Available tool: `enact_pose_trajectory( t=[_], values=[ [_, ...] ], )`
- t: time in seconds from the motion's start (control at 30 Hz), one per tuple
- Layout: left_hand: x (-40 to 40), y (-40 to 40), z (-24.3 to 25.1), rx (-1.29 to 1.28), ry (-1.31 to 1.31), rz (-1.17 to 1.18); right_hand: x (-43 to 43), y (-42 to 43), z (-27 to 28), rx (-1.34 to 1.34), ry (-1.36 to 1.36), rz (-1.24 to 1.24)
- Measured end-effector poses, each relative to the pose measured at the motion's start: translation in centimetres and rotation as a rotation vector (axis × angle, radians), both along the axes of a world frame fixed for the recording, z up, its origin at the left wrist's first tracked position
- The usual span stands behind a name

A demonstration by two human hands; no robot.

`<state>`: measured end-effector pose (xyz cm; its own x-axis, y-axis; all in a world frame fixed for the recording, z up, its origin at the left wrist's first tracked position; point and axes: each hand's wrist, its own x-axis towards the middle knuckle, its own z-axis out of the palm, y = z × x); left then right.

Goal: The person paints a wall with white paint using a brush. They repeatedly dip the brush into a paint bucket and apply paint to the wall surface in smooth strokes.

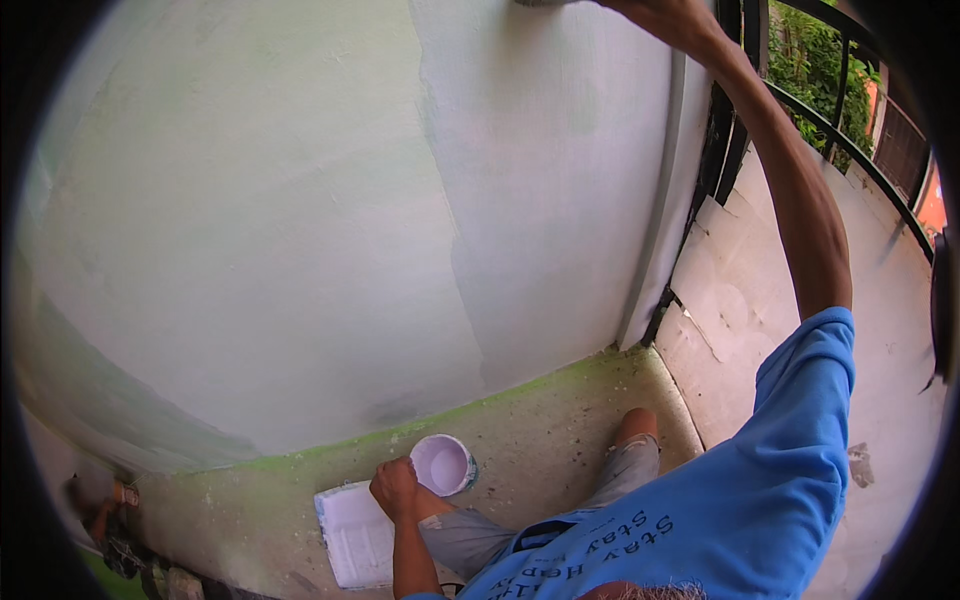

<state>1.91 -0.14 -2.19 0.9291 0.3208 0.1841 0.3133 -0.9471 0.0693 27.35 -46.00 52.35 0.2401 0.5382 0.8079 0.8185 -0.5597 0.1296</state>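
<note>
My right hand (660,16) is raised to the upper part of the wall (322,225), cut off by the picture's top edge. It holds a grey tool (549,2), too cropped to identify, against or close to the wall. My left hand (395,487) is curled over my bent knee, with no object visible in it. Just beside it stands an open paint bucket (442,463) with pale lilac paint inside. Under and left of that hand lies a paint tray (354,529) coated in the same pale colour. The wall shows pale green and greyish-white areas with an uneven border.
Green-stained concrete floor (540,420) runs along the wall's foot. At right are a white corner strip (652,225), a dark metal railing (862,150) and light sheet panels (757,300). Dark objects and stones (184,583) lie at lower left.
</note>
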Motion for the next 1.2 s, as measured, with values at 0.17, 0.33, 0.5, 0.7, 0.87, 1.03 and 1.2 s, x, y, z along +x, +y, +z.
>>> enact_pose_trajectory(
  t=[0.17, 0.33, 0.5, 0.7, 0.87, 1.03, 1.2],
  values=[
    [-1.4, 0.8, 0.5, 0.034, 0.066, 0.069, 2.5, 2.3, 3.5, 0.057, -0.393, 0.116],
    [-0.9, 0.5, 0.9, -0.151, 0.047, 0.132, 2.1, 1.6, -9.7, -0.150, -0.336, -0.144],
    [-1.6, 0.9, 0.7, 0.037, 0.026, 0.082, -0.9, 3.3, -17.5, -0.318, 0.096, -0.150],
    [-1.5, 0.8, 1.2, -0.030, 0.029, 0.113, 2.1, 0.6, -6.3, -0.104, 0.087, 0.016],
    [-0.2, -0.6, 1.3, -0.030, 0.035, 0.098, 5.4, -4.7, 7.6, -0.123, -0.148, -0.111],
    [-0.9, 0.4, 1.2, 0.007, 0.024, 0.114, 3.1, -1.2, 9.3, 0.079, -0.449, 0.045],
    [-1.4, 1.5, 0.1, -0.036, 0.002, 0.128, 3.3, -1.2, -0.5, -0.071, -0.445, -0.096]
  ],
)
